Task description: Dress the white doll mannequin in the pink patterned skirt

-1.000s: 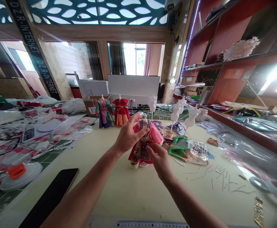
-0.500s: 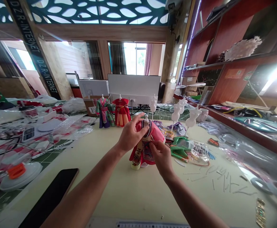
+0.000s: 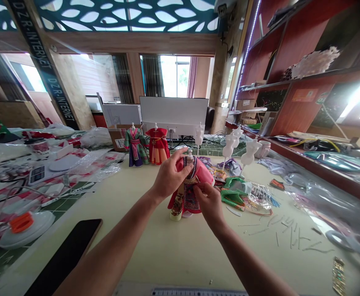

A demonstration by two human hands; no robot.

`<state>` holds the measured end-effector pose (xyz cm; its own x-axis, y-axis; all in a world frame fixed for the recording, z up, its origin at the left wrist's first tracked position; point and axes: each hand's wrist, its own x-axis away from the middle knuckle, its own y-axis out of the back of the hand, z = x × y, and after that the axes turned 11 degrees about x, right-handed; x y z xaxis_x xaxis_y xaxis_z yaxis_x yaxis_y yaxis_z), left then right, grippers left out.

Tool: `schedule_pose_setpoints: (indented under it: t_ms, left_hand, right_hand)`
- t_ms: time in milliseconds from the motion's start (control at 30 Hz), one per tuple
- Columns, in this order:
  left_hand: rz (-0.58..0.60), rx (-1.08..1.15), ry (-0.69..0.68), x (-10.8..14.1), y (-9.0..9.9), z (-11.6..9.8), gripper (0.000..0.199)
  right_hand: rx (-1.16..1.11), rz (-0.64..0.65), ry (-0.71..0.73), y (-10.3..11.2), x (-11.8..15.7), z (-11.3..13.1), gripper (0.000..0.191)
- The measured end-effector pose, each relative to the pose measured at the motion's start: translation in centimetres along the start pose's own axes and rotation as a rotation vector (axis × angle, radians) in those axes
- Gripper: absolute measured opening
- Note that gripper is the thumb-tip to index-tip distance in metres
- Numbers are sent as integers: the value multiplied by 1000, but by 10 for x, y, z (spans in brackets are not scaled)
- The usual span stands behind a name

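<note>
A small mannequin in a red and pink costume (image 3: pixel 192 199) stands upright on the pale table, with a dark patterned front panel and a beaded necklace. My left hand (image 3: pixel 170 174) grips it around the shoulder and neck, thumb across the upper chest. On the right side of its front, my right hand (image 3: pixel 209 200) pinches at the panel with thumb and forefinger. Whether the fingertips hold cloth or something smaller, I cannot tell. The mannequin's upper left side is partly hidden behind my left hand.
Two dressed mannequins (image 3: pixel 136 146) stand at the back left. Several bare white mannequins (image 3: pixel 250 151) rise behind a green cloth (image 3: pixel 234 191) at right. A black phone (image 3: pixel 65 255) lies front left, a ruler (image 3: pixel 195 292) at the near edge, a gold ornament (image 3: pixel 338 276) front right.
My right fingers have shifted very slightly at the costume's front, and more of the dark panel shows. My left hand keeps its hold.
</note>
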<state>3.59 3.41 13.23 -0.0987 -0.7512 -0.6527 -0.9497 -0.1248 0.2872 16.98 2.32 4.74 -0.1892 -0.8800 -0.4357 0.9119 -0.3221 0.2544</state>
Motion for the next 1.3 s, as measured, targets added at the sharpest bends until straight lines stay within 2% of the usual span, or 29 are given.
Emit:
schedule_pose_setpoints:
  t_ms: [500, 800, 1033, 1300]
  left_hand:
    - [-9, 52, 12, 6, 6, 4, 47]
    - [10, 106, 96, 27, 18, 17, 67]
    - [-5, 45, 139, 34, 10, 24, 71]
    - [-22, 16, 93, 33, 4, 30, 68]
  right_hand:
    - [36, 0, 50, 6, 1, -1, 17]
    - [18, -98, 191, 6, -7, -4, 15]
    - [-48, -97, 206, 2, -12, -4, 14]
    - [-69, -68, 190, 2, -16, 0, 12]
